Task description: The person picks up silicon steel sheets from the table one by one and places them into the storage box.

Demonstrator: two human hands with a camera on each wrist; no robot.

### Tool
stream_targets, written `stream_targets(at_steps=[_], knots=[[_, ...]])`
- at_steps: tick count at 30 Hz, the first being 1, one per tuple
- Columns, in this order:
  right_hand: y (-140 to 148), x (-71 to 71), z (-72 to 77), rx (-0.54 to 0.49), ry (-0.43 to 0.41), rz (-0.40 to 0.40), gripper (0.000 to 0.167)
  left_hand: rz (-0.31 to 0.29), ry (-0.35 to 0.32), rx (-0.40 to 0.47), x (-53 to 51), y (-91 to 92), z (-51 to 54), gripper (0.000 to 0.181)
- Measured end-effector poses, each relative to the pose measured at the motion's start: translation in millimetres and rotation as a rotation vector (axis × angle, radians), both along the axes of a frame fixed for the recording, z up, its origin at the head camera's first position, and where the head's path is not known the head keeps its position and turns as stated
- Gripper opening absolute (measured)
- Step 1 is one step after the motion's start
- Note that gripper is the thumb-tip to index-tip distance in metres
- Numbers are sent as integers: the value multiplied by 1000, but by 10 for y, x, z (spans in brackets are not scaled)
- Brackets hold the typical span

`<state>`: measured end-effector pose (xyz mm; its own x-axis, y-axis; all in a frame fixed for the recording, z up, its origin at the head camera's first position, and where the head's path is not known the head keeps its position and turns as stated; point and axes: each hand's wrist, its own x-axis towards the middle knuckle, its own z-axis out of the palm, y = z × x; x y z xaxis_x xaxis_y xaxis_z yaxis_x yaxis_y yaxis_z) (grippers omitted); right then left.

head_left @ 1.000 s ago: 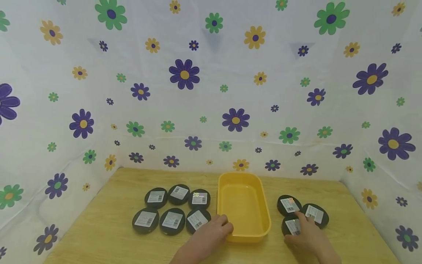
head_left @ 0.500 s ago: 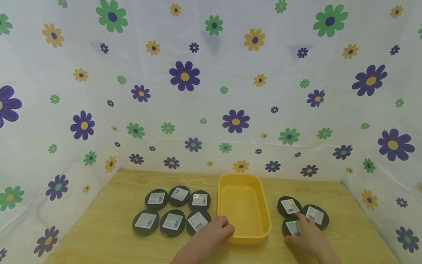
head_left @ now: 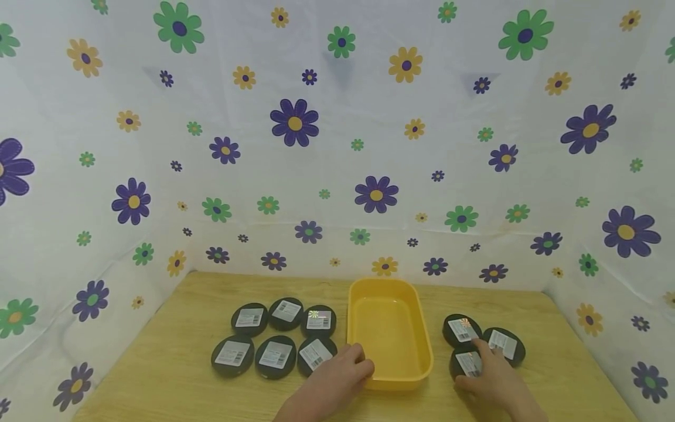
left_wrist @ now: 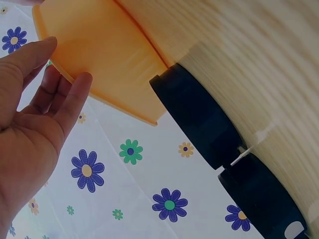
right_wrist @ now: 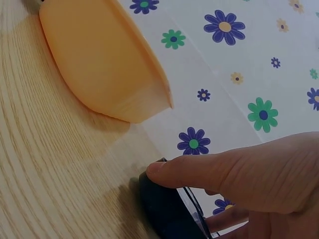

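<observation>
My left hand [head_left: 343, 372] grips the near left rim of a yellow plastic tray [head_left: 387, 384]. In the left wrist view, the fingers [left_wrist: 79, 94] curl at the rim, with the thumb by the outer wall. To the tray's right lie three black round containers with white labels. My right hand [head_left: 495, 375] holds the nearest black round container [head_left: 466, 363], thumb against its side and fingers over its top; part of it is hidden by the hand. Its two neighbours, a far container [head_left: 462, 330] and a right-hand container [head_left: 508, 346], sit close around the fingers.
Left of the tray, several more black round containers [head_left: 275, 356] lie in two rows, labels up. The nearest one [head_left: 311, 354] is partly behind my left hand. All stand on a wooden table [head_left: 174, 363], enclosed by a white flowered cloth [head_left: 337, 164].
</observation>
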<state>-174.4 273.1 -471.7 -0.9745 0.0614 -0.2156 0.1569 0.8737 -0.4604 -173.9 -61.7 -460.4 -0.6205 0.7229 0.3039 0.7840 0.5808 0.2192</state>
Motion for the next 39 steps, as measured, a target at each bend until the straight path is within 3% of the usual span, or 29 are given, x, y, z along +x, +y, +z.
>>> stream_targets(at_steps=[8,24,31,39], knots=[[-45,16,80,-3,40,-9,97,-15,64,-2,-7,-12,2,11],[-120,60,234,0,105,-1,98,-3,2,2,-28,-13,0,11],[-132,54,263,7,86,-19,98,-17,22,1,-21,-24,-10,12],[-173,67,290,12,112,-43,97,5,-46,-21,-3,-21,33,12]])
